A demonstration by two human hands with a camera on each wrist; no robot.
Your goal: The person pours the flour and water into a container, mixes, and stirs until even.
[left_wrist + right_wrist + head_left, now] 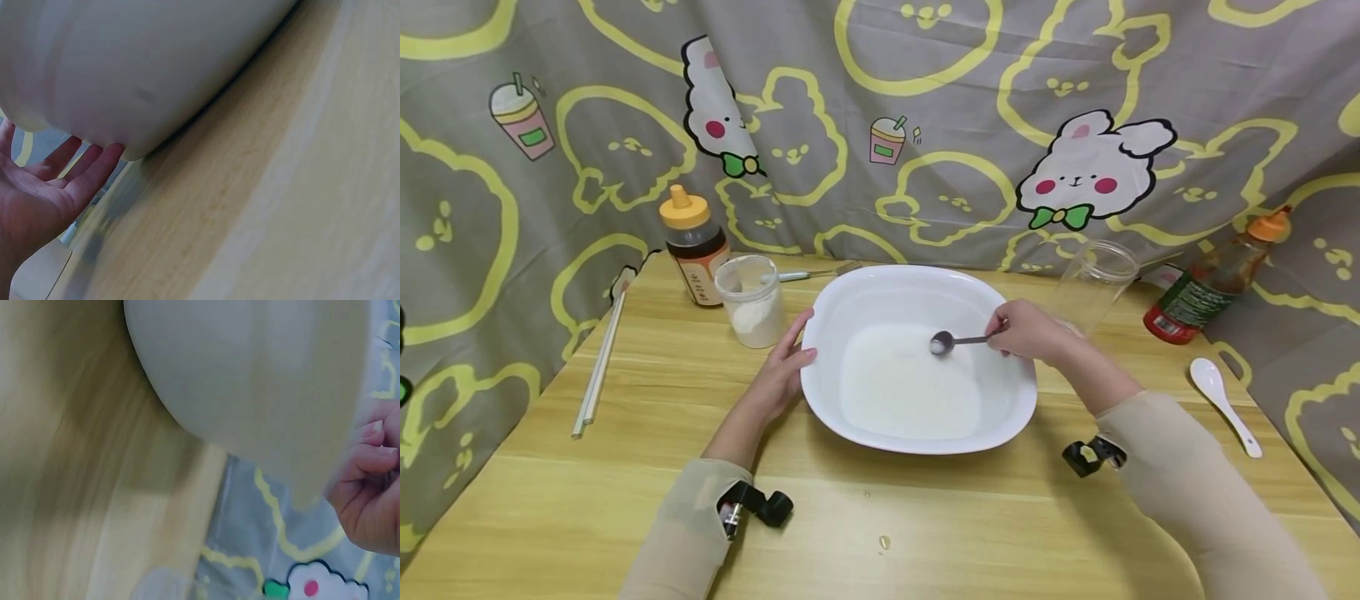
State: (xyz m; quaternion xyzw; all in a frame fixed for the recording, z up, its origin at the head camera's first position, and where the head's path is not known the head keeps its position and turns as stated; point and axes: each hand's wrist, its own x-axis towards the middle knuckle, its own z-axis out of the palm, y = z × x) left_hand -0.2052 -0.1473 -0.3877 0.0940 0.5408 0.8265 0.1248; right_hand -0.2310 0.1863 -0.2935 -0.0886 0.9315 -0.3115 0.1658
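A white basin (pixel 827 400) stands in the middle of the table, holding white liquid (pixel 910 392). My right hand (pixel 1030 333) pinches the handle of a small dark metal spoon (pixel 966 340) over the basin's right side, the spoon's bowl close over the liquid with a little white in it. In the right wrist view, curled fingers (pixel 373 462) show beyond the rim, and the basin hides the spoon. On the other side, my left hand (pixel 778 375) touches the basin's left wall, its fingers (pixel 94 172) fairly straight against the outside.
Behind my left hand stand a jar of white powder (pixel 752 312) and a yellow-capped squeeze bottle (pixel 696 250), beside a blue-handled utensil (pixel 797 275). Chopsticks (pixel 598 367) lie far left. To the right are a clear jar (pixel 1086 287), a sauce bottle (pixel 1206 287) and a white spoon (pixel 1225 404).
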